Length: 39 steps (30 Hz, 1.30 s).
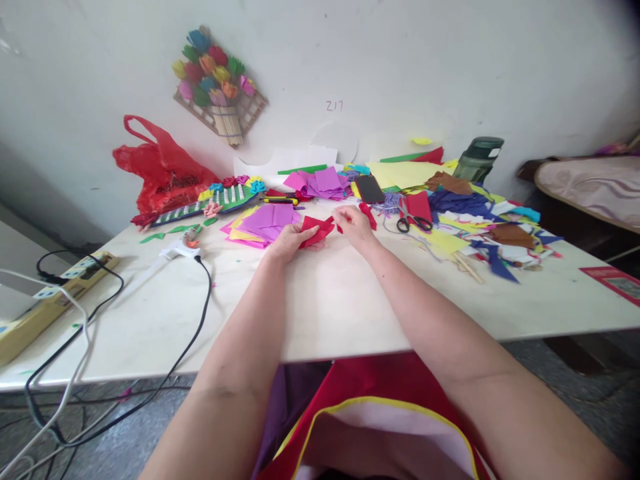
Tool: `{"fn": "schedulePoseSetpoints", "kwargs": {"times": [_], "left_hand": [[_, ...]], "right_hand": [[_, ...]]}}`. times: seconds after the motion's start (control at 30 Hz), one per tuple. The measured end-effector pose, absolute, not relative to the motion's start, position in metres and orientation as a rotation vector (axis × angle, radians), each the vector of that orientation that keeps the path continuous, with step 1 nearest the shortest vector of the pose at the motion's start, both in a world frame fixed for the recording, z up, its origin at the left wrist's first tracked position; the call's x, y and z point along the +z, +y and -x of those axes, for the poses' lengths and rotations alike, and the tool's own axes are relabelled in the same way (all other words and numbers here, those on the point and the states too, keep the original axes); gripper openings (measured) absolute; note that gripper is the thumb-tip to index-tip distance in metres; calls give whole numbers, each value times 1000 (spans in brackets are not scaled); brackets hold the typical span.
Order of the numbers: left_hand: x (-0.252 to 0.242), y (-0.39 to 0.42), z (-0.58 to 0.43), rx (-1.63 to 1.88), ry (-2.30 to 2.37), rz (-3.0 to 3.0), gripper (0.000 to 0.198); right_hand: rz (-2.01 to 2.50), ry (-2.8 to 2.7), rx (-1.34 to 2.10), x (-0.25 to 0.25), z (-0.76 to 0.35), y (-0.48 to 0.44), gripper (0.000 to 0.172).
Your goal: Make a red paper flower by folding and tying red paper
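Observation:
A small folded piece of red crepe paper [314, 230] is gripped between the thumb and fingers of my left hand [290, 241], over the middle of the table. My right hand [354, 225] is closed in a pinch at the paper's right edge, with a bit of red showing under its fingertips. Just behind the right hand lies another red scrap [369, 215]. Beside my left hand rests a stack of purple, pink and yellow paper sheets [270, 223]. Scissors with black handles [414, 220] lie to the right, partly on red paper [416, 204].
A white glue gun [183, 248] with a black cord stands at left, near a power strip [60, 300]. Behind are a red plastic bag [165, 173], a utility knife [280, 199] and a dark phone [369, 189]. Colourful scraps [500, 227] and a green bottle [479, 160] are at right.

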<state>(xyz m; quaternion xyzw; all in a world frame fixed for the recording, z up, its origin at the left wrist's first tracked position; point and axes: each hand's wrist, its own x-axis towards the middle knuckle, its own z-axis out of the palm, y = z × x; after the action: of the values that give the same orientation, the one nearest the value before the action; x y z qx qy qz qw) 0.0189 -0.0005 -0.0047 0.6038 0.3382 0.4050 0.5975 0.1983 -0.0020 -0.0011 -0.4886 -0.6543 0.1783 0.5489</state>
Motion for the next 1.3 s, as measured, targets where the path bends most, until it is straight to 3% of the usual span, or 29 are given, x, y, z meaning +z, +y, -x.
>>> {"fn": "schedulePoseSetpoints", "kwargs": {"times": [0.17, 0.3, 0.47, 1.0, 1.3], "left_hand": [[0, -4, -20, 1022, 799, -1410, 37], [-1, -3, -20, 1041, 783, -1428, 40], [-4, 0, -19, 1045, 792, -1410, 39], [-3, -2, -21, 993, 787, -1422, 32], [-5, -1, -20, 929, 794, -1412, 34]], "right_hand": [[1188, -1340, 929, 3, -203, -7, 41], [1148, -1363, 1144, 4, -201, -11, 39], [1111, -1415, 1181, -2, -196, -11, 33], [1096, -1295, 1162, -2, -188, -15, 41], [1066, -1348, 1109, -5, -190, -11, 35]]}}
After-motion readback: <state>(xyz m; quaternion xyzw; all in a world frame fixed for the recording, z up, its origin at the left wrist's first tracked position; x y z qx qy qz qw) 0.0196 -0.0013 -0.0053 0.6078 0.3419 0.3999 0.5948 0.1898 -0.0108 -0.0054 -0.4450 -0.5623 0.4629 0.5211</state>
